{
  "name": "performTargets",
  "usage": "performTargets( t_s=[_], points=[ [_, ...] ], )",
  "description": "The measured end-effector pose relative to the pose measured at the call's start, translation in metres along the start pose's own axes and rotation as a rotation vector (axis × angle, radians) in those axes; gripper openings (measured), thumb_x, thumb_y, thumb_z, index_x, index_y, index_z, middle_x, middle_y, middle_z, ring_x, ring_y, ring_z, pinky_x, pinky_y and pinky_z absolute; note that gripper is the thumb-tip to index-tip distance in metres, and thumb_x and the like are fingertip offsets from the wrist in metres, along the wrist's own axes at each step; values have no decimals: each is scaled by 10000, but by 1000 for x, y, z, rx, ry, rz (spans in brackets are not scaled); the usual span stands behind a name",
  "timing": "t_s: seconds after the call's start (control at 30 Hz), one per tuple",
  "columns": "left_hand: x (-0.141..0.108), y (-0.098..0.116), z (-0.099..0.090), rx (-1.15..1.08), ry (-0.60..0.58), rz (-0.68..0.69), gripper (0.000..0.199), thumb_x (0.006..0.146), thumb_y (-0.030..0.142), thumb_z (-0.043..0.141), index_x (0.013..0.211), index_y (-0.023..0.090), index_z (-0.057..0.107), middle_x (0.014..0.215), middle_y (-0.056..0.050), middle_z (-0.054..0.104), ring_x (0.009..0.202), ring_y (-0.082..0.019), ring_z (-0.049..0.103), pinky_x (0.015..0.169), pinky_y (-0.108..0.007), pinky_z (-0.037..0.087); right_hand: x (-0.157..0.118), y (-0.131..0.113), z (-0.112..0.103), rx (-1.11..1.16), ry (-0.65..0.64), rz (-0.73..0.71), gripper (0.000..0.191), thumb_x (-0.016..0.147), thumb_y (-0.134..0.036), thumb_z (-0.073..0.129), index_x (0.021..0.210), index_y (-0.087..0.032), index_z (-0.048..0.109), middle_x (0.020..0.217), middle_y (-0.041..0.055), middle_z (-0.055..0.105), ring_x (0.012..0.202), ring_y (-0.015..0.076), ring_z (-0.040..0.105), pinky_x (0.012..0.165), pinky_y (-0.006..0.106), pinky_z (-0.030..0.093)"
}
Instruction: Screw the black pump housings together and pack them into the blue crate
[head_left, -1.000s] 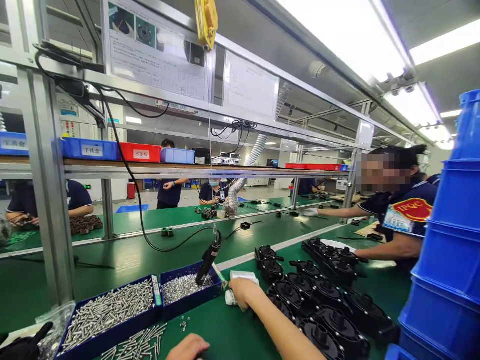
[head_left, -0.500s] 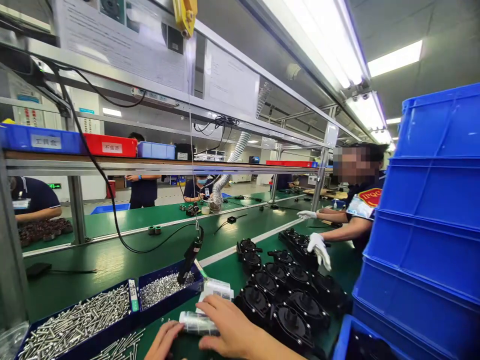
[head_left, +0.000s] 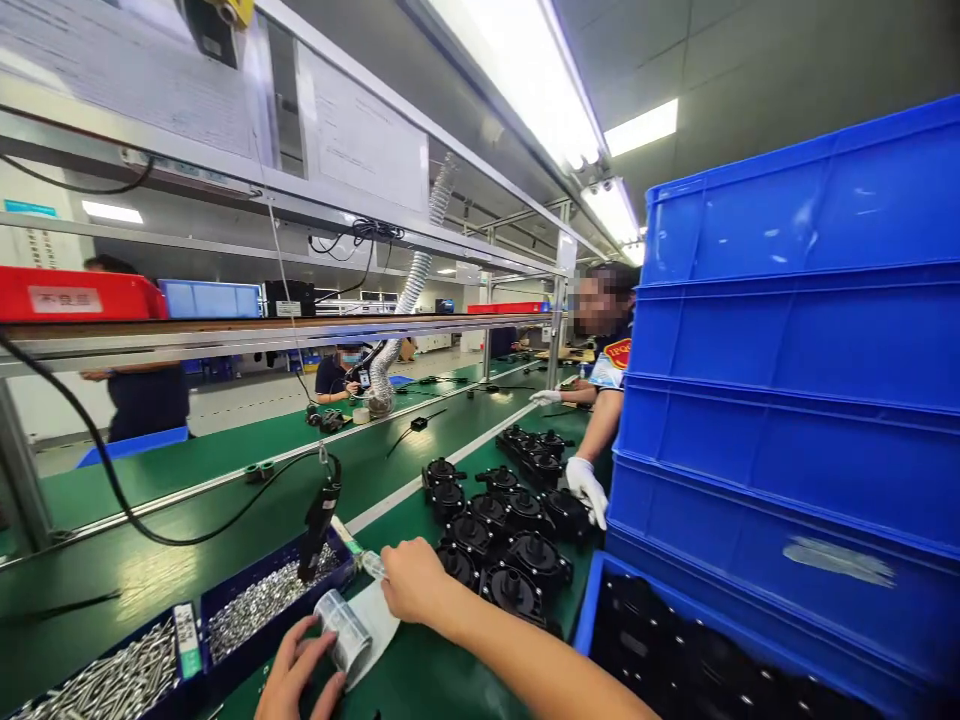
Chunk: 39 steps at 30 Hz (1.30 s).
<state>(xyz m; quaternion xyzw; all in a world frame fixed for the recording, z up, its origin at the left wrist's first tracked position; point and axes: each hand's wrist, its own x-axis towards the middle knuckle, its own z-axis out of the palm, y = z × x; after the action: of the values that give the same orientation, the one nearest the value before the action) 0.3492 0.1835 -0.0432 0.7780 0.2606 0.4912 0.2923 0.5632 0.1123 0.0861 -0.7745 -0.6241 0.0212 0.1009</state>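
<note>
A roll of clear-and-white labels (head_left: 346, 640) lies tilted on the green bench, with a pale strip (head_left: 381, 618) spreading out from it to the right. The fingers of my left hand (head_left: 296, 672) curl against the roll's left side, holding it. My right hand (head_left: 414, 582) is closed at the upper right end of the strip; its fingertips are partly hidden. A crumpled translucent piece (head_left: 373, 565) shows beside those fingers. Rows of round black housings (head_left: 517, 560) stand just beyond my right hand.
Dark blue bins of small metal parts (head_left: 255, 612) and long screws (head_left: 124, 675) sit at left. A black power screwdriver (head_left: 321, 520) hangs over the small parts. Stacked blue crates (head_left: 780, 340) rise at right. A co-worker's gloved hand (head_left: 586, 488) is by the housings.
My view has swung right. My right hand has left the roll for the strip's far end, and the strip now lies spread out. My left hand remains at the roll, which has turned.
</note>
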Motion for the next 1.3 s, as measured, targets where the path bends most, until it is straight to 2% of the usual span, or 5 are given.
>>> performTargets(
  t_s=[0.37, 0.57, 0.83, 1.0, 1.3],
  points=[
    [-12, 34, -11, -209, -173, -194, 741, 803, 801, 713, 1297, 251, 756, 1368, -121, 732, 1308, -394, 658, 1156, -527, 521, -66, -40, 14, 897, -125, -103, 779, 1076, -700, 305, 1669, -198, 357, 1236, 128, 758, 1191, 298, 680, 1038, 405, 491],
    [-7, 49, -11, -428, 123, -519, 603, 729, 711, 845, 1002, 173, 825, 1005, -108, 834, 1032, -355, 776, 953, -416, 643, -57, -22, 33, 830, 212, -332, 479, 1072, -562, 468, 1279, -228, 742, 1109, 120, 762, 1104, 310, 682, 1043, 443, 505],
    [-1, 43, -27, -409, -267, -363, 391, 841, 530, 822, 1056, 206, 779, 1056, -110, 810, 972, -291, 764, 916, -407, 635, -43, 0, 48, 1101, 42, -288, 496, 957, -462, 705, 1394, -236, 647, 1290, 134, 722, 1195, 314, 683, 1078, 495, 519],
    [3, 44, -27, -309, -38, -214, 688, 792, 373, 887, 1415, 266, 619, 1416, -140, 687, 1225, -311, 704, 970, -391, 627, -50, -13, 44, 1041, 113, -245, 305, 862, -263, 738, 1164, -227, 757, 1151, 86, 743, 1095, 292, 691, 1001, 437, 524],
    [2, 61, -27, -154, 2, -185, 282, 961, 493, 697, 1001, 251, 836, 997, -66, 837, 867, -220, 786, 804, -268, 625, -48, -17, 42, 1117, 170, -242, 103, 912, -299, 732, 917, -198, 750, 991, 69, 735, 1000, 251, 680, 932, 373, 505]
  ],
)
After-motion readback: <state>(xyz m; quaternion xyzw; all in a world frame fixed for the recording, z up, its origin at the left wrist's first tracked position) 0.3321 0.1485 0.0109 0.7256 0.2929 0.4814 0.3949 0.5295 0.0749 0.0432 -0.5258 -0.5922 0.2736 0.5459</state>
